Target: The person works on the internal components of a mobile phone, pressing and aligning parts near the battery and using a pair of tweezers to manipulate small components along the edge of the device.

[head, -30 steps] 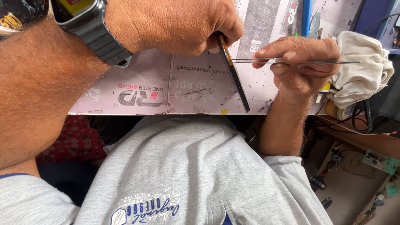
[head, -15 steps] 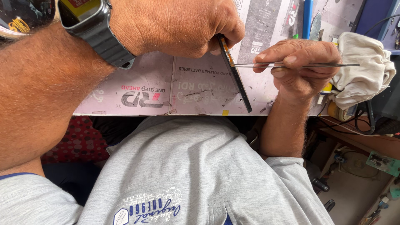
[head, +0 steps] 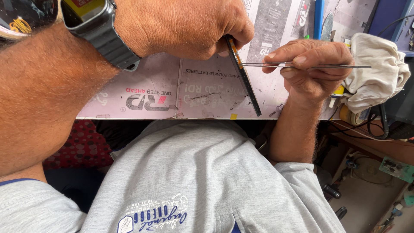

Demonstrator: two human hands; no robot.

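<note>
Steel tweezers [head: 302, 65], thin, pinched in my right hand [head: 312, 71]; long axis level, tips leftward, touching the panel's edge. Flat phone panel [head: 243, 75], dark with an orange edge, held on edge and tilted, gripped at its top by my left hand [head: 185, 26], fingers closed on it. Lower end rests on the pink printed cardboard sheet [head: 172, 92]. White cloth [head: 375, 71] beside my right hand.
</note>
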